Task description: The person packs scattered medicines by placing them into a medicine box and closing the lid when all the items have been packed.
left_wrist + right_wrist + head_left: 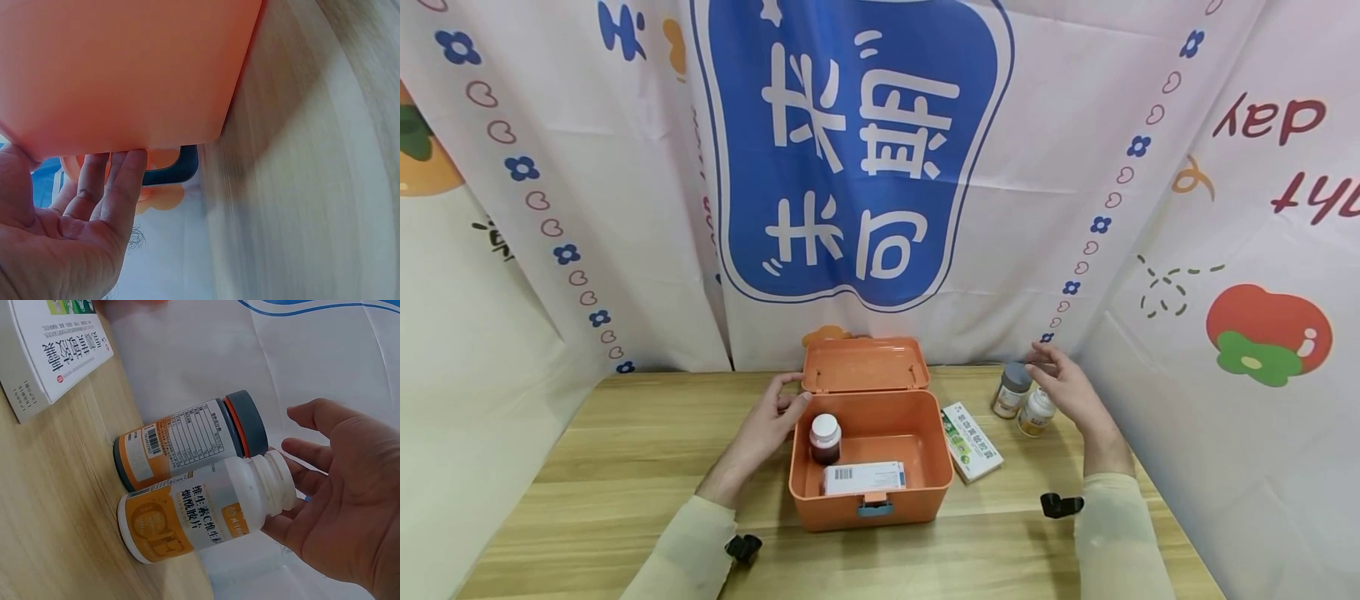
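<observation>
An orange lidded box (pixel 871 508) stands on the table with its lid (pixel 867 367) raised. My left hand (pixel 772 414) holds the box at its back left corner, thumb at the rim and fingers behind, as the left wrist view also shows. Inside are a dark bottle with a white cap (pixel 826 437) and a white carton with a barcode (pixel 865 478). To the right, my right hand (pixel 340 487) is spread beside a white bottle with an orange label (pixel 187 515), fingertips close to its neck. A grey-capped bottle (pixel 181 440) stands right behind that bottle.
A white and green medicine box (pixel 973 442) lies on the table between the orange box and the bottles. Printed cloth (pixel 992 250) hangs behind the table. A pale cloth wall (pixel 1247 467) rises at the right edge.
</observation>
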The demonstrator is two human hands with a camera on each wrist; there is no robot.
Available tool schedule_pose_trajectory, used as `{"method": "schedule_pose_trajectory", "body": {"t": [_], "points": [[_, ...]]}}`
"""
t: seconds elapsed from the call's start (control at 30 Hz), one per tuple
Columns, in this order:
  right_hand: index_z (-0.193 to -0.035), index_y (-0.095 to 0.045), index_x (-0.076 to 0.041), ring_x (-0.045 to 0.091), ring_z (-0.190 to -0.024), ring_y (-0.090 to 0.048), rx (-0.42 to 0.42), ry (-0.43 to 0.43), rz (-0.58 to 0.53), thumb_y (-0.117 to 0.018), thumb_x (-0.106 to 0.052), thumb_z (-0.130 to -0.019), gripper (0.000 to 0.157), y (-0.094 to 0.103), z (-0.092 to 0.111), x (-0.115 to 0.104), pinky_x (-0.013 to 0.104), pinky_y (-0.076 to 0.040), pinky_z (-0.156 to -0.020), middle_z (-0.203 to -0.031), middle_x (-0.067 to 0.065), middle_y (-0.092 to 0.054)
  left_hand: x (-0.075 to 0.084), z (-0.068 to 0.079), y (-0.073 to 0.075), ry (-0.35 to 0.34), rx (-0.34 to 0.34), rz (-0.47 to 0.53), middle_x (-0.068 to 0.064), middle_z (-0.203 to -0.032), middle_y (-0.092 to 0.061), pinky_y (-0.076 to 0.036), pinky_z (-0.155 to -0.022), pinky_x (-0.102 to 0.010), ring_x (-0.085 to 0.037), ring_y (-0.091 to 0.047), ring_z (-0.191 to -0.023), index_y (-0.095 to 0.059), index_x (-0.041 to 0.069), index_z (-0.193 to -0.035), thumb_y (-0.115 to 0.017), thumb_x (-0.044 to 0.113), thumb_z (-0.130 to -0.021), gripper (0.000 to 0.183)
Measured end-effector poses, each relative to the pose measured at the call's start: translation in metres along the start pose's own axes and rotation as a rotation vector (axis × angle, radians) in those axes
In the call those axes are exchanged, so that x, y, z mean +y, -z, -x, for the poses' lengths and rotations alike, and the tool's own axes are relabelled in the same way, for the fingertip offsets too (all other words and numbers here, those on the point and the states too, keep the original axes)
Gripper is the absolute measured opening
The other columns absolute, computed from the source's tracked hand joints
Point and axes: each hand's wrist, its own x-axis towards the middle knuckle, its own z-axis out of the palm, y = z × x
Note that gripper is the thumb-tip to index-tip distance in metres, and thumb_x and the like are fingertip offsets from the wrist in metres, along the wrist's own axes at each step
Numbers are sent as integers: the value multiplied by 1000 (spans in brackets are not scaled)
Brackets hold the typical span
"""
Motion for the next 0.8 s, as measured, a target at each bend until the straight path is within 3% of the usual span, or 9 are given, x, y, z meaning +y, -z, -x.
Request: {"method": "schedule_pose_trajectory", "body": {"t": [0.1,0.3,0.5,0.8], "points": [[-167,-28,-13,45,-152,-44,-11,-4,48,-57,-38,-110,69,-2,-1,2,64,-37,-124,-164,21,-46,0,0,0,3,1,-3,-24,-132,-71,-62,-94,-41,-31,-72,-117,-39,20,-156,-53,47,-110,55],[-165,-34,-12,44,-148,-50,-8,30,171,-61,-46,-106,73,-4,-2,7,61,-45,-119,-161,19,-52,-1,0,0,-3,9,-33,-23,-131,-72,-59,-98,-41,-30,-72,-117,-40,20,-156,-52,47,-110,54],[-164,-35,-9,50,-151,-43,-69,18,155,-66,-46,-103,78,-8,-2,9,64,-42,-120,-166,24,-42,-1,-1,0,-2,8,-39,-22,-132,-72,-58,-103,-46,-30,-71,-119,-39,21,-156,-52,49,-110,56],[-159,-41,-4,54,-145,-46,-92,9,167,-71,-32,-102,70,-14,-4,7,66,-45,-116,-156,29,-50,-1,0,0,-5,3,-25,-24,-133,-71,-59,-101,-47,-31,-71,-119,-38,20,-157,-53,48,-110,58]]}}
